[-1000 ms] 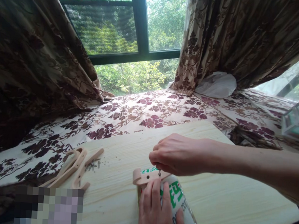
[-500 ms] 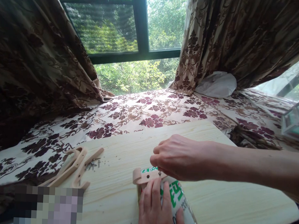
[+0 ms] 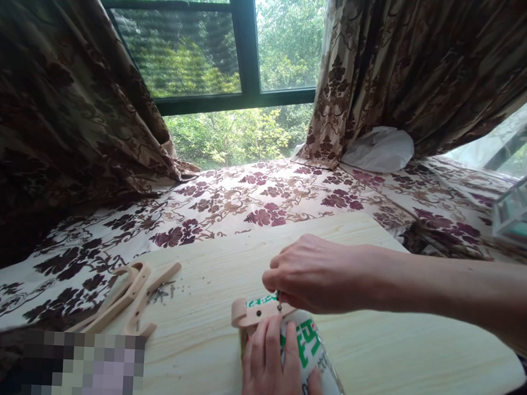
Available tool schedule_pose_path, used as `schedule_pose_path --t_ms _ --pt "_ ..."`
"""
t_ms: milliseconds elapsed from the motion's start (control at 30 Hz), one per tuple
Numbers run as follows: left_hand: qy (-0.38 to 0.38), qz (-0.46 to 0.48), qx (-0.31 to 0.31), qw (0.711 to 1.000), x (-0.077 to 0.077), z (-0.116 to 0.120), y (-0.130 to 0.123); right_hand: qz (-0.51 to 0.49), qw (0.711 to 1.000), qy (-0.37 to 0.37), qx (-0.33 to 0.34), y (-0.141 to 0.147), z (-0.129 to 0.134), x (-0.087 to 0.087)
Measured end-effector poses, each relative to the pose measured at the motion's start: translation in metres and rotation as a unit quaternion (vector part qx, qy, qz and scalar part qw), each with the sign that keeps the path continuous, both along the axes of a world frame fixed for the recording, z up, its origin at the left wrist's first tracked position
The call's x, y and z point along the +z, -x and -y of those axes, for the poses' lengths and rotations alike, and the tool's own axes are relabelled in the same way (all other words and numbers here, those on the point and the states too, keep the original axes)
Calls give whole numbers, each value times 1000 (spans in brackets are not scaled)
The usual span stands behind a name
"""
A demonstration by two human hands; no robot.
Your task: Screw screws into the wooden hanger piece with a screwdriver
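Observation:
A pale wooden hook (image 3: 244, 313) with dark screw holes lies across a white packet (image 3: 320, 365) printed in green. My left hand (image 3: 272, 363) rests flat over the packet, fingers stretched out and fingertips against the hook's near edge, thumb spread apart. Directly above one hole, my right hand (image 3: 303, 276) is closed in a pinch. A short dark metal tip shows under its fingers at the hole; the rest of that piece is hidden, so its kind cannot be told.
More wooden hooks (image 3: 132, 297) lie at the left of the light wooden board (image 3: 202, 347), beside a small pile of screws (image 3: 159, 293). A flowered cloth (image 3: 264, 191) spreads behind it. At the right stands a clear plastic box (image 3: 521, 208); a white bag (image 3: 381, 149) sits below the curtain.
The view has shifted slightly. My right hand stays pinched over the hole, turned a little, and more of the metal tip shows. My left hand keeps its place.

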State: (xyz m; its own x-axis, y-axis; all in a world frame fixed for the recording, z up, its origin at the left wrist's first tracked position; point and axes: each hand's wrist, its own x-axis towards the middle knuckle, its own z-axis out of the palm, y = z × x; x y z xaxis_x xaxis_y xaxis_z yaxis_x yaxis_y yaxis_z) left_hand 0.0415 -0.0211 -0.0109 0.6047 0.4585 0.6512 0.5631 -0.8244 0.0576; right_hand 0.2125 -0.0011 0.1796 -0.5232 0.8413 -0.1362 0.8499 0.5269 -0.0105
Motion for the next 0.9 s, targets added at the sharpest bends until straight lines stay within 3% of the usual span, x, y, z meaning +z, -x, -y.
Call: schedule_pose_path --t_ms 133,367,433,567,700,800,900 --pt "-10 2 7 1000 0 -1 -1 5 1000 14 7 2 -1 -3" --pt "-35 27 18 999 0 0 -5 -10 994 -13 -106 -2 -7 -17" --pt "-36 35 22 999 1 1 -6 3 996 5 -94 -2 -6 -11" --pt "-44 28 33 998 -1 2 -6 12 1000 29 -3 1 -2 3" --pt "-61 9 41 997 -3 0 -5 30 998 42 38 5 -2 4" --pt "-69 7 36 997 -3 -1 -5 29 998 50 33 5 -6 -2" --pt "-76 24 42 996 -4 -1 -8 44 997 61 -24 4 -10 -7"
